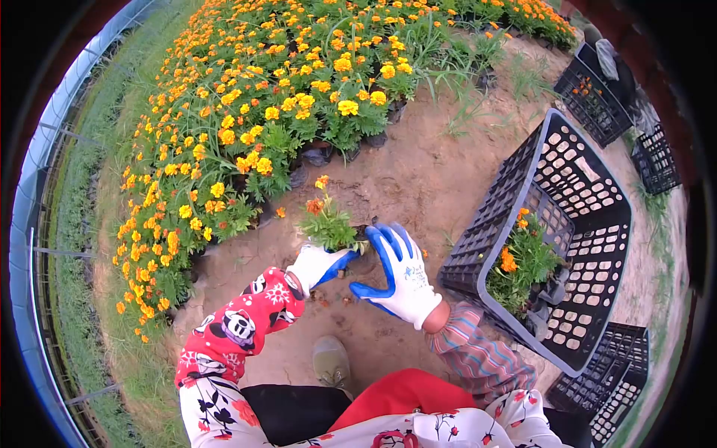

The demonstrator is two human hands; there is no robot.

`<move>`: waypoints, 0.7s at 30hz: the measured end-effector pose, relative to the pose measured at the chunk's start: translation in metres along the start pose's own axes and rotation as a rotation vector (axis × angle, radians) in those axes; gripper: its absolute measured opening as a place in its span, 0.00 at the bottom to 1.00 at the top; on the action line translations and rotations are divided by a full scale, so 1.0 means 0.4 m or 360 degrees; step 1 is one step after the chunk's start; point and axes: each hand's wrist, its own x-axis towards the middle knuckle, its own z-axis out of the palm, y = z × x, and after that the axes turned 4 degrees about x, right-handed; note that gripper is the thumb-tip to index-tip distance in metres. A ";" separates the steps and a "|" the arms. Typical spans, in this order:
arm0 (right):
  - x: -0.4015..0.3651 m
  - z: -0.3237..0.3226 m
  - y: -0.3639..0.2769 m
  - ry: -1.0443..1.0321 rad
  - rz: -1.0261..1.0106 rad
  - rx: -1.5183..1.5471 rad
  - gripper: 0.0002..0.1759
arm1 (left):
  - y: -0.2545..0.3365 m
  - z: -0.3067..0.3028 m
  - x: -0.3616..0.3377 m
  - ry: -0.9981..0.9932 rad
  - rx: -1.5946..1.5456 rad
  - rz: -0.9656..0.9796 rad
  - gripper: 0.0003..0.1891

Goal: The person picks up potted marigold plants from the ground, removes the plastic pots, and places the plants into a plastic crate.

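My left hand (317, 266), in a white glove with blue palm coating, is closed around the base of a marigold plant (328, 227). Orange blooms top its green leaves, while its pot or root ball is mostly hidden by the glove. Just to the right, my right hand (399, 276) in a matching glove has its thumb and fingers spread apart, with nothing visible between them. Its fingertips are close to the plant's right side; whether they touch cannot be made out. Other marigolds (523, 261) lie in a black plastic crate (478, 224) on my right.
A dense bed of potted marigolds (246, 134) spreads ahead and left over bare soil (403, 172). More black crates (594, 101) stand at far right, with another crate (609, 381) at lower right. A person (616, 67) is partly visible behind the far crate. My shoe (331, 362) rests below my hands.
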 end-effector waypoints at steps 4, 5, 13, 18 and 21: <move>-0.016 0.149 0.083 -0.0383 0.0343 0.0317 0.31 | 0.000 0.025 -0.053 -0.0218 -0.0237 0.0139 0.22; -0.018 0.156 0.077 -0.0551 0.0348 0.0392 0.25 | -0.057 0.039 -0.063 -0.0212 -0.0227 0.0109 0.22; -0.078 0.206 0.112 -0.0466 0.0167 0.0259 0.14 | 0.019 -0.130 -0.213 0.0163 0.0003 -0.0480 0.30; -0.087 0.181 0.122 -0.0623 0.0026 -0.0025 0.16 | 0.060 -0.094 -0.173 0.0425 0.0617 0.0147 0.27; -0.101 0.194 0.148 -0.0607 0.0057 -0.0028 0.16 | 0.042 -0.069 -0.124 0.0328 0.0976 0.0449 0.15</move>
